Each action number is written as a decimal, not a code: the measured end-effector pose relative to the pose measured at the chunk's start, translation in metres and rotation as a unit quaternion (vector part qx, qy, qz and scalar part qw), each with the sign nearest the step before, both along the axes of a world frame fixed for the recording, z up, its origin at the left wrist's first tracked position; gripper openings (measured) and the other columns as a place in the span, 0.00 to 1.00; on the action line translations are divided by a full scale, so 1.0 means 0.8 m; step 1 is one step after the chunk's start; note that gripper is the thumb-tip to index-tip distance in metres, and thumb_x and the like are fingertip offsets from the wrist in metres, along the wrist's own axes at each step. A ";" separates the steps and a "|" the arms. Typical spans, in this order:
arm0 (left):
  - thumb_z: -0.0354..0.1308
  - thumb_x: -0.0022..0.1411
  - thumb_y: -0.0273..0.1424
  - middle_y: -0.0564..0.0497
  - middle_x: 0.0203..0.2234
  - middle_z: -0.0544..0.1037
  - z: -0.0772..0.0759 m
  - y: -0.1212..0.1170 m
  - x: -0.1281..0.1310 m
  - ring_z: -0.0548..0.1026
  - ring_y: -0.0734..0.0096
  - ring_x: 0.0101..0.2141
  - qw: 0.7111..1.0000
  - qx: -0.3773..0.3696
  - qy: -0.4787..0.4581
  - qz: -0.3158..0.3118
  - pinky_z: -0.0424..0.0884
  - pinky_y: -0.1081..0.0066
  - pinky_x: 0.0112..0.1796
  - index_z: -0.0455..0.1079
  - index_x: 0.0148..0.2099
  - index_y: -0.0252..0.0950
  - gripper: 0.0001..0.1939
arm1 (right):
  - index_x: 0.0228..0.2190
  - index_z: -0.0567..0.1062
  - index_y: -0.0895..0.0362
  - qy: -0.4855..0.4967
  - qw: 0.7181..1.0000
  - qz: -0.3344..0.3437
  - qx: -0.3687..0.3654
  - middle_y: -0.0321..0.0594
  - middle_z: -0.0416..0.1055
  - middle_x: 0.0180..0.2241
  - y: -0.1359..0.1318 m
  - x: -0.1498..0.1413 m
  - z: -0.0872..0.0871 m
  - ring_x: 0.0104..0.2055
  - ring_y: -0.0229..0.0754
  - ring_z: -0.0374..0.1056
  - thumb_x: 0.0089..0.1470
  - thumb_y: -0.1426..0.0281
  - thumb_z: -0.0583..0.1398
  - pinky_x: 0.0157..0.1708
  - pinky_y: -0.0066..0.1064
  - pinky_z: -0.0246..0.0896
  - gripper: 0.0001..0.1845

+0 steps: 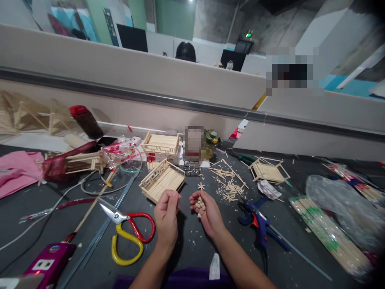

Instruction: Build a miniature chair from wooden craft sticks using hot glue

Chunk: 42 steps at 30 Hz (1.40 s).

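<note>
My left hand (167, 216) hovers over the dark table (195, 249) with its fingers curled and pinched together; what they hold is too small to make out. My right hand (207, 212) is cupped palm up, holding several small cut wooden bits (200, 205). Just beyond both hands lies a flat stick-built panel with a lattice rail (162, 179). A tiny wooden star piece (201, 186) lies between the panel and a scatter of short stick offcuts (230, 185).
Red and yellow scissors (129, 233) lie left of my left hand. A blue glue gun (258, 222) rests to the right. Bundles of bamboo sticks (327, 233) and a plastic bag (345, 208) sit far right. More stick models (161, 144) (268, 169), cables and a magenta device (49, 261) surround them.
</note>
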<state>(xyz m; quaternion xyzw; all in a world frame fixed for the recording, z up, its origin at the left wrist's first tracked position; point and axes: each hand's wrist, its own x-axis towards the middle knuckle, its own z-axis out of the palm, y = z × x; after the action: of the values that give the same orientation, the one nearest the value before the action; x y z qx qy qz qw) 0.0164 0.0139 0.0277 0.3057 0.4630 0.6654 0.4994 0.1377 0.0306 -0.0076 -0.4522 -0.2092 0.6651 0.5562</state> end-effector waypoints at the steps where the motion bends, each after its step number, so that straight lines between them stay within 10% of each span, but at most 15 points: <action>1: 0.59 0.60 0.41 0.58 0.21 0.63 0.000 0.000 0.000 0.58 0.79 0.22 1.000 0.001 -0.001 0.001 0.55 0.79 0.23 0.66 0.29 0.35 0.15 | 0.26 0.77 0.59 -0.042 0.999 -0.001 0.029 0.40 0.75 0.28 0.001 -0.004 -0.003 0.30 0.37 0.69 0.50 0.57 0.64 0.32 0.27 0.65 0.16; 10: 0.61 0.58 0.40 0.58 0.21 0.64 0.002 0.005 0.002 0.56 0.81 0.20 1.000 -0.003 -0.031 -0.002 0.53 0.80 0.21 0.67 0.29 0.34 0.14 | 0.30 0.81 0.57 -0.081 0.990 0.022 0.114 0.43 0.77 0.33 -0.004 -0.002 -0.002 0.41 0.43 0.71 0.58 0.50 0.56 0.51 0.35 0.61 0.25; 15: 0.61 0.59 0.40 0.59 0.18 0.61 0.006 0.006 -0.001 0.55 0.81 0.19 0.999 0.001 -0.032 0.020 0.51 0.80 0.20 0.68 0.29 0.33 0.15 | 0.37 0.79 0.56 -0.251 0.957 0.054 0.133 0.44 0.77 0.37 -0.010 0.027 0.008 0.36 0.42 0.72 0.60 0.58 0.57 0.38 0.32 0.65 0.17; 21: 0.62 0.59 0.39 0.59 0.16 0.61 0.019 0.006 -0.011 0.54 0.81 0.18 0.994 0.054 -0.036 0.087 0.50 0.80 0.19 0.69 0.29 0.33 0.14 | 0.43 0.76 0.54 -0.530 0.789 0.197 0.242 0.41 0.74 0.40 -0.008 0.043 0.012 0.42 0.42 0.69 0.57 0.80 0.53 0.44 0.34 0.63 0.17; 29: 0.60 0.61 0.39 0.57 0.20 0.65 0.009 0.000 -0.001 0.57 0.81 0.21 0.998 0.049 -0.009 0.030 0.54 0.80 0.22 0.69 0.29 0.34 0.14 | 0.43 0.75 0.54 -0.623 0.602 0.355 0.352 0.41 0.69 0.42 0.013 0.006 0.016 0.45 0.43 0.61 0.49 0.88 0.55 0.45 0.32 0.58 0.24; 42: 0.59 0.62 0.39 0.57 0.20 0.63 0.001 -0.003 0.002 0.56 0.81 0.21 0.999 0.031 0.010 -0.001 0.54 0.79 0.22 0.70 0.30 0.34 0.13 | 0.36 0.76 0.55 -0.653 0.633 0.282 0.306 0.41 0.69 0.36 -0.030 0.036 0.019 0.41 0.44 0.62 0.59 0.73 0.60 0.41 0.33 0.58 0.04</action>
<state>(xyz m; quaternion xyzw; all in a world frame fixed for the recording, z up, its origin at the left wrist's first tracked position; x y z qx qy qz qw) 0.0181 0.0114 0.0286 0.3278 0.4474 0.6758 0.4855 0.1663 0.0069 0.0078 -0.4912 -0.8267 0.2186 0.1659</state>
